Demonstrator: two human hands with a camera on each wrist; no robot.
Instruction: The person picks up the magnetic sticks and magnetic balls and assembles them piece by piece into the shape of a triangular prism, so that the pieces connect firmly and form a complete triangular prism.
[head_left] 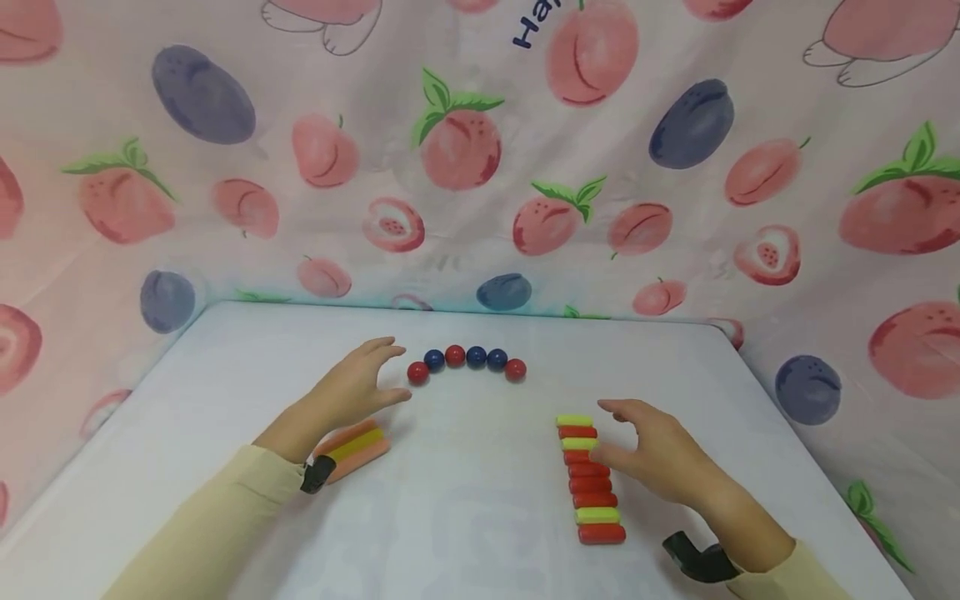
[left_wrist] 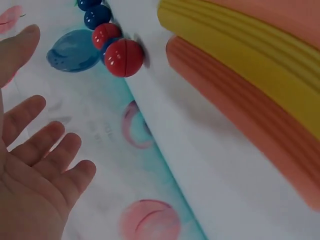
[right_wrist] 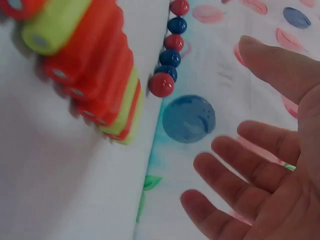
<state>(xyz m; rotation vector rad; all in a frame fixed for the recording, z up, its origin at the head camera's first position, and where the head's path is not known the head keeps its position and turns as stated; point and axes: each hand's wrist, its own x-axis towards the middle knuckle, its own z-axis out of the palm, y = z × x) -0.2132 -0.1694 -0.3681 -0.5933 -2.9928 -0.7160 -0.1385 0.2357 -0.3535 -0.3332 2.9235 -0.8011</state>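
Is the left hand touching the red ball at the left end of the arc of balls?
Apart. The head view shows bare table between the left hand and the red ball; the left wrist view shows its open fingers clear of it.

6 balls (head_left: pixel 466 363) behind column of cylinders (head_left: pixel 588 479).

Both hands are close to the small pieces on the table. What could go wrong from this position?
The left hand hovers open beside the arc of round balls; a light touch could send them rolling and break the arc. The right hand is over the column of red and yellow-green cylinders, which lie side by side; a brush might push them out of line.
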